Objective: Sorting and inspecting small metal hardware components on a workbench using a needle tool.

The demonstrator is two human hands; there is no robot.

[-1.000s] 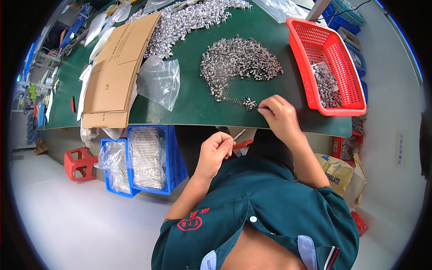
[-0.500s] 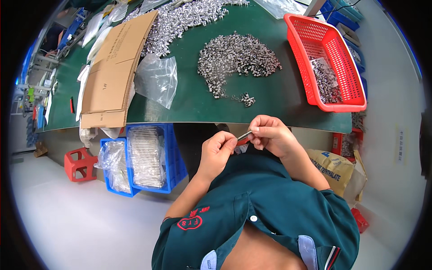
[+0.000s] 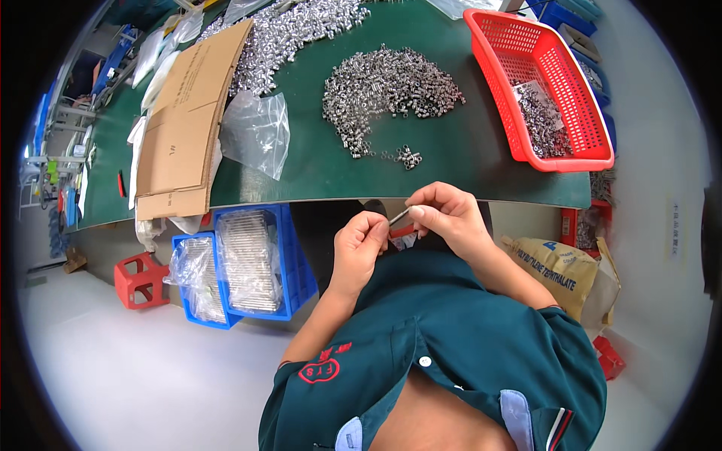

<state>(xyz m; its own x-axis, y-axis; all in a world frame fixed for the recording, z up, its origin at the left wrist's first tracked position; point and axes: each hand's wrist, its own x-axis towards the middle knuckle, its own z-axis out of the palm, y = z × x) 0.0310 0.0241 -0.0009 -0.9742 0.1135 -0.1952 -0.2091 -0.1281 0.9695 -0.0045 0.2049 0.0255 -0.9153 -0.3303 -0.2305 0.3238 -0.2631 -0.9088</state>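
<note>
A thin metal rod (image 3: 399, 216) spans the gap between my two hands, just in front of the table edge. My left hand (image 3: 359, 248) pinches its lower end with thumb and forefinger. At the other end, the fingertips of my right hand (image 3: 449, 218) close round the rod, so that end is hidden. Beyond my hands, a few small metal sleeves (image 3: 408, 157) lie apart on the green table (image 3: 316, 169). Farther back spreads a heap of similar sleeves (image 3: 387, 86). Whether a sleeve sits on the rod under my fingers I cannot tell.
At the right stands a red perforated basket (image 3: 502, 105) holding small metal parts. A cardboard sheet (image 3: 177, 135) and a clear plastic bag (image 3: 259, 135) lie left, near another shiny heap (image 3: 286, 41). Below are blue crates (image 3: 299, 270) of rods, a red stool (image 3: 141, 282) and a sack (image 3: 553, 274).
My right hand has shifted slightly left and up, with the rod tilted more steeply between my hands. The whole view has moved a little.
</note>
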